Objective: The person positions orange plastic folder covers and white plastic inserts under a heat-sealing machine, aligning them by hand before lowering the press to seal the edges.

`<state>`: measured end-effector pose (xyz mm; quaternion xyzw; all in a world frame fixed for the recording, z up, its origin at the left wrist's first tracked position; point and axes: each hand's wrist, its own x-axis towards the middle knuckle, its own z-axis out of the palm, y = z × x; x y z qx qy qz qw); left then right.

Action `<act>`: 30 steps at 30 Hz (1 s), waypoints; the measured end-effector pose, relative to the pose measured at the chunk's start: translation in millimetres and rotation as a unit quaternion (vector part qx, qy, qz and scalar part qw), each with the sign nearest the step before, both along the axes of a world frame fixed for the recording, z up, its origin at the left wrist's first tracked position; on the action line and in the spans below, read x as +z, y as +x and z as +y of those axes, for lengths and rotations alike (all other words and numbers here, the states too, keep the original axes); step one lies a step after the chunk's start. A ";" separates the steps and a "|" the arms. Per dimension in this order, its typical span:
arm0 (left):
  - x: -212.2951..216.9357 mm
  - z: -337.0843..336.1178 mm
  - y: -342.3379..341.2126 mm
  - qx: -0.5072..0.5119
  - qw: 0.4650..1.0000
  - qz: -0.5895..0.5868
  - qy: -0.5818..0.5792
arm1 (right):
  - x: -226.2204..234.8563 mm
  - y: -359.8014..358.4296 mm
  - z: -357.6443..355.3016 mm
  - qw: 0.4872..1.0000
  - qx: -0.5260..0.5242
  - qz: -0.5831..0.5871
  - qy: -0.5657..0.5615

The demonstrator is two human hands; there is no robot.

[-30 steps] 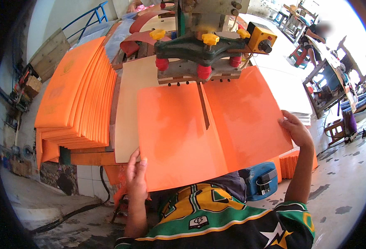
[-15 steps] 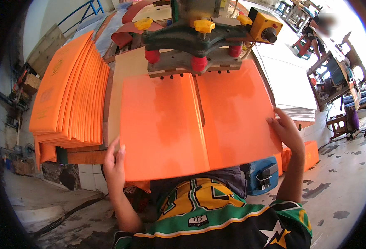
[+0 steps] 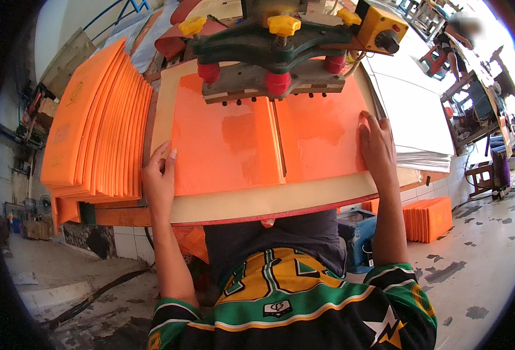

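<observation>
A glossy orange folder (image 3: 216, 157) lies opened flat on a cream board (image 3: 269, 199), its spine fold running down the middle. Its far part passes beneath a dark green press head (image 3: 272, 52) with red cylinders and a metal bar. My left hand (image 3: 160, 174) is closed on the folder's left edge, thumb upward. At the opposite edge, my right hand (image 3: 380, 146) grips the folder with bent fingers. Some fingertips of both hands are hidden along the edges.
A thick stack of orange folders (image 3: 103, 125) leans at the left. White sheets (image 3: 412, 111) lie in a pile at the right. A yellow control box with a black knob (image 3: 386, 39) hangs beside the press. More orange folders (image 3: 428, 219) stand on the floor; another person (image 3: 449, 49) is far right.
Both hands have pushed the folder away from me, farther under the press head. It now lies flat, and the cream board's near edge shows. The right hand has moved inward.
</observation>
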<state>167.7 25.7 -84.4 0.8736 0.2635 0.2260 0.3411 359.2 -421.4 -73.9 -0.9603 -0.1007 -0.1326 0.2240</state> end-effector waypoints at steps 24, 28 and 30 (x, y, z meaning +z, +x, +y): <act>19.1 -4.5 16.8 -0.001 0.994 0.007 -0.107 | 14.6 6.9 9.0 0.999 -0.036 0.021 0.000; 15.8 -3.6 12.7 -0.010 0.993 -0.009 -0.114 | 15.8 5.6 6.1 1.000 -0.014 0.027 0.006; 12.7 -1.4 10.9 -0.012 0.994 -0.020 -0.110 | 16.6 5.6 5.7 1.000 -0.007 0.028 0.004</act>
